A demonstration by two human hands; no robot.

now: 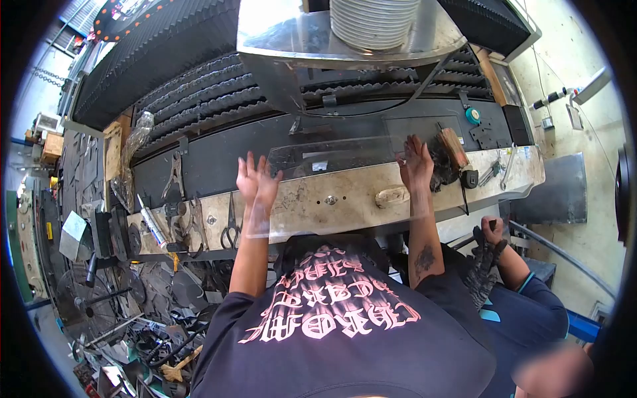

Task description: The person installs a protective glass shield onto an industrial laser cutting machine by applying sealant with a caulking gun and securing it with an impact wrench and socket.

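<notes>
A clear, flat plastic-like sheet (345,202) is held up between my two hands above the bench's near ledge. My left hand (255,179) is at its left edge, fingers spread upward and thumb toward the sheet. At the right edge my right hand (417,162) has its fingers raised and palm turned inward. Part of the sheet overlaps my left forearm. How firmly each hand grips is hard to see through the transparent material. Beneath it, on the ledge, lies a pale rounded block (393,196). Scissors (229,222) lie left of my left forearm.
Pliers (174,176) and a sealant-like tube (152,222) lie on the left. A tape measure (470,178), a reddish block (453,147) and a wrench (509,167) are on the right. A metal machine head (285,43) overhangs the bed. A co-worker's closed hand (492,229) is close on my right.
</notes>
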